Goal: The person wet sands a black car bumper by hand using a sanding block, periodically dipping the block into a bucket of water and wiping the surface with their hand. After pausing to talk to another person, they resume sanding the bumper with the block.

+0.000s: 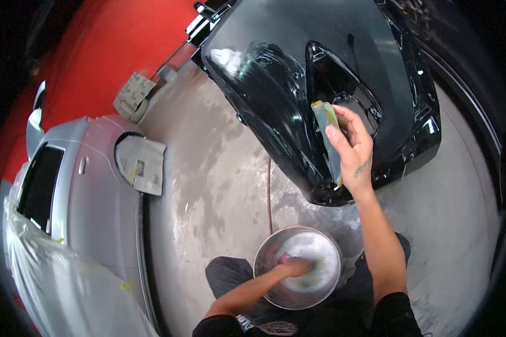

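Observation:
My right hand (353,149) grips a long narrow sanding block (328,137), grey along one face with yellow-green at its edge. It is held up over the near corner of a black car bumper (275,106). Wet streaks run across the bumper's left side, and a patch of white suds (226,59) lies near its far left. Down in a round metal bowl (257,269) of foamy water, my left hand (298,267) is smeared by motion. Something pink (284,259) shows beside it, too blurred to name, and its fingers cannot be made out.
A silver car body (98,196) stands at left, partly under plastic sheeting (56,281), with paper masking (143,165) over its wheel arch. A thin hose (269,194) runs along the wet concrete floor (208,185) to the bowl. My knees (229,275) flank the bowl. Behind is a red wall (129,45).

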